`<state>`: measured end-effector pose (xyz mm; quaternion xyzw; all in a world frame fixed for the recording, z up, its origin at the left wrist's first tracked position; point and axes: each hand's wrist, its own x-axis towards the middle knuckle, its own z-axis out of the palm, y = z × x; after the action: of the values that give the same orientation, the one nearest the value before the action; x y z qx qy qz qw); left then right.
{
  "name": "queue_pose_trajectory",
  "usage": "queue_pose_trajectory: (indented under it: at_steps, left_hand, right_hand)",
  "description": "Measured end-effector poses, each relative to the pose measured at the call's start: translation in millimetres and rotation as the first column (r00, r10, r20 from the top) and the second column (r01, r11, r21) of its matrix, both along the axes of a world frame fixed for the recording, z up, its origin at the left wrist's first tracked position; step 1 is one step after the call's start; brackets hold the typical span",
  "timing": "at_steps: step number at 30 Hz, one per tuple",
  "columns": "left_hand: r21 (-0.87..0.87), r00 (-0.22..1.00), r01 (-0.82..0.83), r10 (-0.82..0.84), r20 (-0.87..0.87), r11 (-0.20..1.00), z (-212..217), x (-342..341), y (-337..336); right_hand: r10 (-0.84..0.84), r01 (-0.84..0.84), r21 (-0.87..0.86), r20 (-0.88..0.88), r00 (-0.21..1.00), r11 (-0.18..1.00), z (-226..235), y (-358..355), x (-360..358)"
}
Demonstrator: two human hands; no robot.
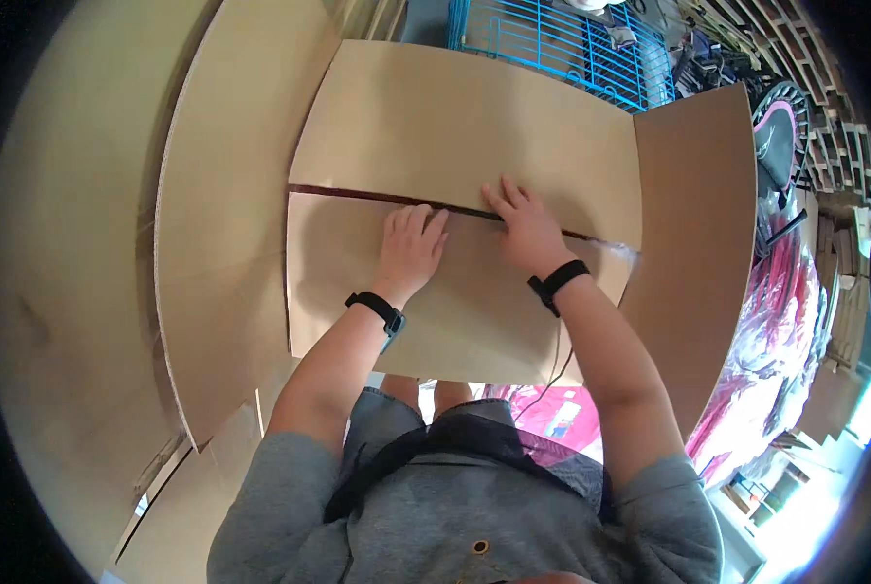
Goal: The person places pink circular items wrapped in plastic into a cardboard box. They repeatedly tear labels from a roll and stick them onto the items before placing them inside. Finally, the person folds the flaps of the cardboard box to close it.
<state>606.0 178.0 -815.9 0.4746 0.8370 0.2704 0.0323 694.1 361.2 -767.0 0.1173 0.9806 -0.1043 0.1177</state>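
Note:
A large brown cardboard box lies before me, with its far flap (465, 127) and near flap (358, 273) laid flat toward each other. A narrow dark gap runs between their edges. My left hand (413, 251) rests on the near flap, fingers stretched out to the gap. Across the gap reaches my right hand (528, 229), palm over the near flap and spread fingertips pressing on the far one. Neither hand holds anything. At the right end of the gap sits a shiny translucent patch (618, 251) that looks like clear tape.
A side flap (223, 224) stands out on the left and another (693, 234) on the right. Beyond the box is a blue wire cage (552, 44). Plastic-wrapped pink goods (776, 331) lie to the right. A thin cord (554, 375) hangs by my right forearm.

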Motion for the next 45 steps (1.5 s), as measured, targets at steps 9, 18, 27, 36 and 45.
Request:
queue_pose_trajectory:
  at_steps: [9,18,27,36,45]
  left_hand:
    - [-0.267,0.978,0.102,-0.047,0.205,0.958,34.3,-21.4,22.6]
    - [-0.206,0.975,-0.062,0.015,-0.221,0.977,34.7,-16.6,29.5]
    - [-0.379,0.972,-0.216,0.161,-0.172,0.9,-35.9,-21.4,53.5]
    - [-0.532,0.982,-0.189,0.167,-0.089,0.825,-30.8,-24.0,60.0]
    - [-0.621,0.991,-0.121,0.128,-0.034,0.774,-22.8,-27.3,56.3]
  right_hand:
    - [0.075,-0.075,-0.022,-0.024,0.997,0.997,-4.0,12.8,-0.8]
    - [0.324,-0.321,-0.042,0.11,0.94,0.946,-27.6,28.5,-7.1]
    - [-0.153,0.077,-0.298,-0.24,0.959,0.951,69.4,-20.0,46.9]
    - [-0.878,0.761,-0.578,0.152,0.454,0.293,227.3,67.9,321.1]
    - [-0.469,0.405,-0.721,0.126,0.874,0.562,69.5,-2.4,281.1]
